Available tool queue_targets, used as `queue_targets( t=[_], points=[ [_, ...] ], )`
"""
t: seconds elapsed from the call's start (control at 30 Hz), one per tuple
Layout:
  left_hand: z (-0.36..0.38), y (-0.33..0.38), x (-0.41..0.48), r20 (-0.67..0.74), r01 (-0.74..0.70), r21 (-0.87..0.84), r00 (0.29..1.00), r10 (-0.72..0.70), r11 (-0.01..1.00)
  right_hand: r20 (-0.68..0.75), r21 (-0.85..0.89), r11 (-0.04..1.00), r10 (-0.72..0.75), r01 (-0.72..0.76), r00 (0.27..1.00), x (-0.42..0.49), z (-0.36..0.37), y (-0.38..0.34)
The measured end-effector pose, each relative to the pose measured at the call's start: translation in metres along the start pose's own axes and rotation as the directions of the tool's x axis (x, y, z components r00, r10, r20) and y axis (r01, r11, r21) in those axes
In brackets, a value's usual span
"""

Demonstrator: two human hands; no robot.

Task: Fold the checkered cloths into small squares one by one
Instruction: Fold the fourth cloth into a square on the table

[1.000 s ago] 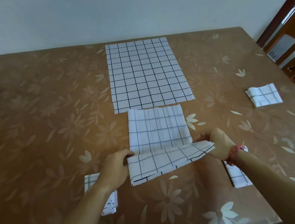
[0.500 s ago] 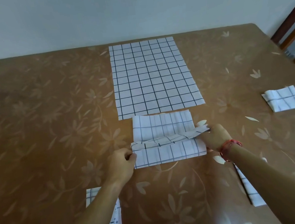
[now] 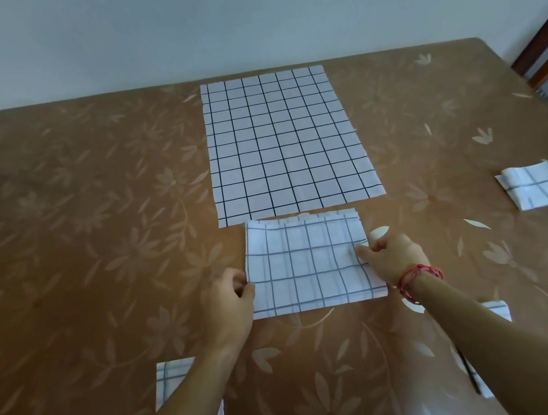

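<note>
- The half-folded cloth (image 3: 310, 265) lies flat on the brown flowered table (image 3: 76, 214). It is a white rectangle with grey-blue grid lines, its long sides running left to right. Every place below is told from it.
- The left hand (image 3: 227, 306) is at its left edge, about halfway along. The fingers are curled in and meet the thumb at the cloth's border, pinching it.
- The right hand (image 3: 392, 255) is at its right edge. The thumb lies on top of the fabric and points inward, and the other fingers curl toward the palm, so the edge is held between them. How far the fingers reach under the cloth cannot be told.
- A red bracelet (image 3: 419, 275) rings the right wrist, just beside the cloth's near right corner.
- Just beyond its far edge is the flat cloth (image 3: 278, 144), larger, with darker lines, spread in a single layer. Whether the two touch cannot be told.
- Well off to its right, slightly farther back, sits a folded square (image 3: 539, 188).
- Nearer the person and to its left lies the left folded cloth (image 3: 173, 378), partly hidden by the left forearm.
- Nearer and to its right, the right folded cloth (image 3: 497, 309) shows only in part from under the right forearm.
</note>
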State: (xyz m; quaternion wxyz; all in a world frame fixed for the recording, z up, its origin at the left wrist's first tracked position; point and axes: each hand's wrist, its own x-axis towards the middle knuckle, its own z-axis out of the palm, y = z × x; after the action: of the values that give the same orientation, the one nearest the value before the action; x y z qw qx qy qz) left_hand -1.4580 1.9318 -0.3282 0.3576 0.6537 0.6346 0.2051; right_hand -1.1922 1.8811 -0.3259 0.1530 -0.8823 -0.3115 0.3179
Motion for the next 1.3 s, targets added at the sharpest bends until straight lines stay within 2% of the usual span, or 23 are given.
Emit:
queue_targets(
  t=[0.07, 0.13, 0.2, 0.27, 0.33, 0.47, 0.67, 0.77, 0.83, 0.87, 0.9, 0.97, 1.03, 1.07, 1.13, 1.3],
  points=[
    [0.001, -0.003, 0.001, -0.024, -0.056, 0.027, 0.998, 0.057, 0.998, -0.01, -0.005, 1.0, -0.002, 0.002, 1.0, 0.001, 0.001, 0.0],
    [0.002, -0.01, 0.002, -0.058, -0.208, 0.184, 0.973, 0.222, 0.961, -0.022, -0.008, 1.0, 0.004, -0.004, 1.0, 0.002, 0.002, -0.002],
    [0.004, -0.02, 0.0, -0.008, -0.406, 0.373, 0.898, 0.44, 0.834, -0.027, -0.016, 1.0, 0.01, -0.01, 1.0, 0.002, 0.002, -0.003],
    [0.007, -0.028, -0.003, 0.114, -0.545, 0.465, 0.818, 0.564, 0.697, -0.03, -0.007, 1.0, 0.012, -0.013, 0.999, 0.003, 0.001, -0.003],
    [0.012, -0.036, -0.004, 0.201, -0.57, 0.513, 0.806, 0.556, 0.641, -0.039, -0.006, 1.0, 0.008, -0.008, 0.999, 0.002, 0.0, -0.004],
    [0.018, -0.046, -0.001, 0.291, -0.55, 0.574, 0.83, 0.476, 0.607, -0.06, -0.016, 1.0, -0.018, 0.018, 0.998, 0.004, 0.002, -0.005],
    [0.023, -0.053, 0.004, 0.317, -0.534, 0.612, 0.841, 0.438, 0.583, -0.035, -0.045, 0.999, -0.011, 0.01, 0.999, 0.002, 0.0, -0.005],
    [0.022, -0.053, 0.005, 0.331, -0.547, 0.623, 0.832, 0.444, 0.56, -0.105, -0.122, 0.992, -0.015, 0.002, 0.994, -0.005, -0.007, -0.012],
    [0.021, -0.052, 0.005, 0.332, -0.546, 0.623, 0.833, 0.442, 0.56, -0.208, -0.253, 0.965, -0.131, 0.076, 0.969, -0.015, -0.005, -0.016],
    [0.021, -0.051, 0.005, 0.334, -0.544, 0.623, 0.835, 0.438, 0.562, -0.255, -0.319, 0.929, -0.277, 0.19, 0.926, -0.022, 0.001, -0.015],
    [0.021, -0.051, 0.004, 0.338, -0.544, 0.623, 0.836, 0.433, 0.563, -0.265, -0.38, 0.86, -0.455, 0.342, 0.85, -0.03, 0.011, -0.014],
    [0.021, -0.051, 0.005, 0.349, -0.544, 0.625, 0.836, 0.423, 0.56, -0.157, -0.462, 0.657, -0.721, 0.595, 0.675, -0.057, 0.04, -0.013],
    [0.022, -0.051, 0.005, 0.351, -0.537, 0.632, 0.841, 0.411, 0.559, 0.067, -0.484, 0.468, -0.823, 0.74, 0.564, -0.084, 0.078, -0.01],
    [0.022, -0.051, 0.006, 0.353, -0.534, 0.634, 0.843, 0.406, 0.559, 0.158, -0.475, 0.418, -0.825, 0.774, 0.543, -0.095, 0.093, -0.009],
    [0.02, -0.051, 0.005, 0.363, -0.536, 0.636, 0.843, 0.398, 0.556, 0.246, -0.463, 0.413, -0.79, 0.784, 0.562, -0.106, 0.114, -0.007],
    [0.018, -0.046, 0.002, 0.388, -0.532, 0.627, 0.847, 0.364, 0.569, 0.297, -0.47, 0.437, -0.739, 0.766, 0.604, -0.107, 0.121, -0.007]
  ],
)
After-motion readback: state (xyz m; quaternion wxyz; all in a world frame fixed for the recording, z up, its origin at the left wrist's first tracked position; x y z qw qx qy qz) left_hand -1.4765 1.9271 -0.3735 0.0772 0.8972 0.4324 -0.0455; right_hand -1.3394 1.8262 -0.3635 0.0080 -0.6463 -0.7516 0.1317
